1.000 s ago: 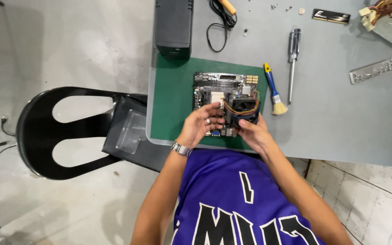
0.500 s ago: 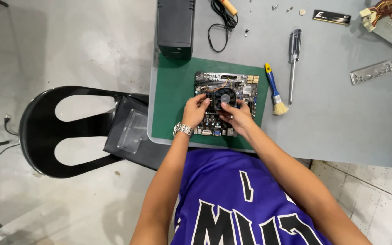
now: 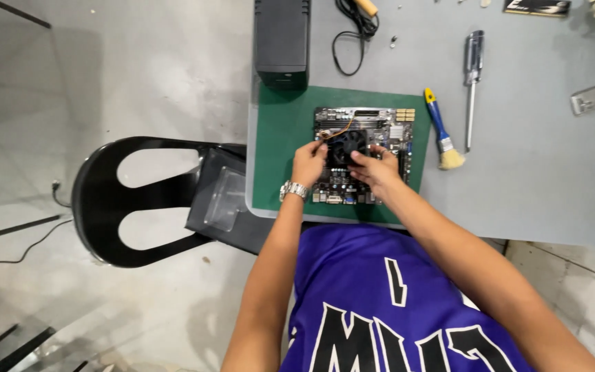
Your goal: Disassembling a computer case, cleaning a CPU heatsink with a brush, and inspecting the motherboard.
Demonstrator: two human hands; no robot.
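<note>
- Seating a black cooler fan (image 3: 348, 143) on a motherboard (image 3: 363, 155), which lies on a green mat (image 3: 280, 158) at the near edge of the grey worktop (image 3: 538, 186).
- Left hand (image 3: 308, 163): fingers curled onto the fan's left side, wristwatch (image 3: 293, 189) at the wrist; grip looks like a light pinch on the fan's edge.
- Right hand (image 3: 376, 170): fingers bent over the fan's right side, pressing or steadying; fingertip detail too small to tell.
- Fan lead, orange wire (image 3: 335, 131): runs off the fan's upper left across the board; judged best kept clear of the blades and from under the frame.
- Advice, as judgement: press evenly from both sides, keep the fan level, hold the board flat on the mat.
- Nearby, untouched: blue-handled brush (image 3: 441, 131) just right of the mat; screwdriver (image 3: 472, 83) beyond it; black box (image 3: 282, 41) at the mat's far edge; black chair (image 3: 139, 200) on the floor, left.
</note>
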